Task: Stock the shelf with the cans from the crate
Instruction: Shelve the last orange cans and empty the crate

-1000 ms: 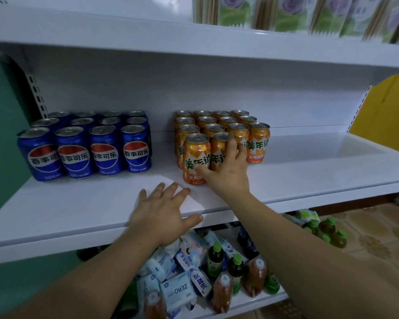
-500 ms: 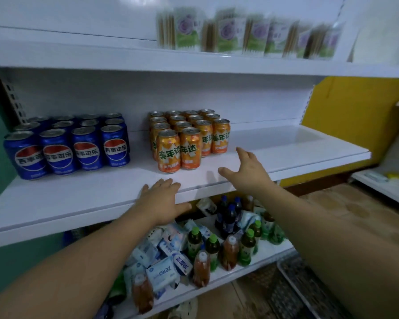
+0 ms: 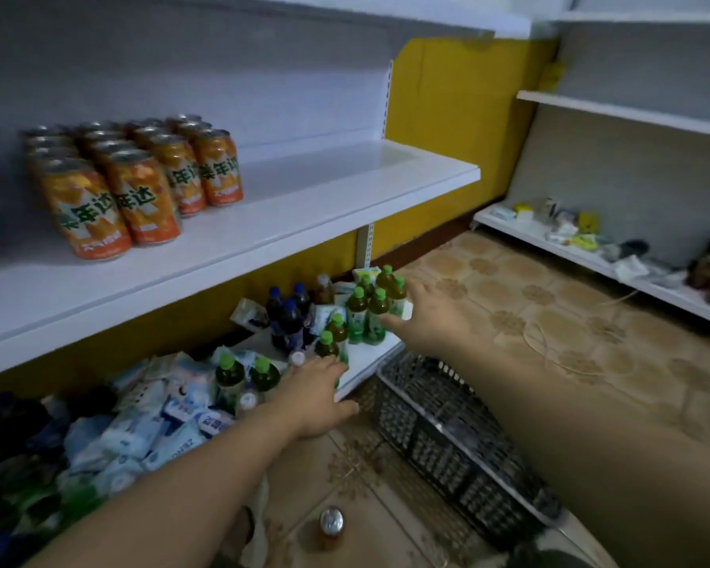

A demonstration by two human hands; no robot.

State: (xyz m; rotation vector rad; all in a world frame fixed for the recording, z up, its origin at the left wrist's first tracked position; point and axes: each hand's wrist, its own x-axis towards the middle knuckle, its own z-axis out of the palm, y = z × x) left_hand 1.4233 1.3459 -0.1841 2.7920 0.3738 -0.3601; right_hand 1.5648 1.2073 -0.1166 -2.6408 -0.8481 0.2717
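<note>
Several orange cans (image 3: 136,182) stand in rows on the white shelf (image 3: 312,207) at the upper left. One more orange can (image 3: 331,526) stands upright on the floor near the bottom edge. A dark plastic crate (image 3: 447,436) lies on the floor to the right of the lower shelf; its inside is mostly hidden by my right arm. My left hand (image 3: 318,395) hovers with fingers spread over the lower shelf's front edge, empty. My right hand (image 3: 431,315) is open and empty beside the green-capped bottles, above the crate's far end.
The lower shelf (image 3: 365,358) holds green-capped bottles (image 3: 365,313), dark bottles (image 3: 287,317) and white-blue packets (image 3: 160,416). A second low shelf (image 3: 615,268) with small clutter runs along the right wall. Patterned tile floor (image 3: 550,321) lies between the shelves.
The view has swung right and down, off the blue cans. Both hands left the can shelf and dropped toward the lower shelf and the crate. The floor can came into view.
</note>
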